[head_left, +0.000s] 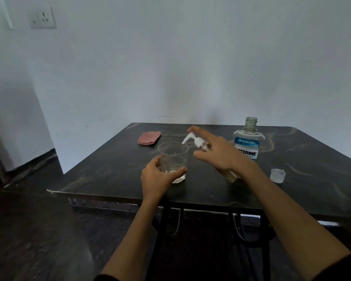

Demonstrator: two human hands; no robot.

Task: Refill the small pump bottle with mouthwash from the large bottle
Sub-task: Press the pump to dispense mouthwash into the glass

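Note:
My right hand (217,153) grips the small pump bottle (199,141), tilted to the left, with its white nozzle over the rim of a clear glass tumbler (173,159). The index finger lies stretched over the pump head. The bottle's lower end, with yellowish liquid, shows below my wrist. My left hand (157,177) wraps around the base of the tumbler, which stands on the dark table (109,169). The large mouthwash bottle (248,142) stands uncapped behind my right hand, blue label toward me. Its clear cap (277,175) lies on the table to the right.
A folded pink cloth (149,137) lies at the table's back left. The table stands against a pale wall, with its front edge close to my forearms. A wall socket (43,18) is high on the left. Dark floor spreads to the left.

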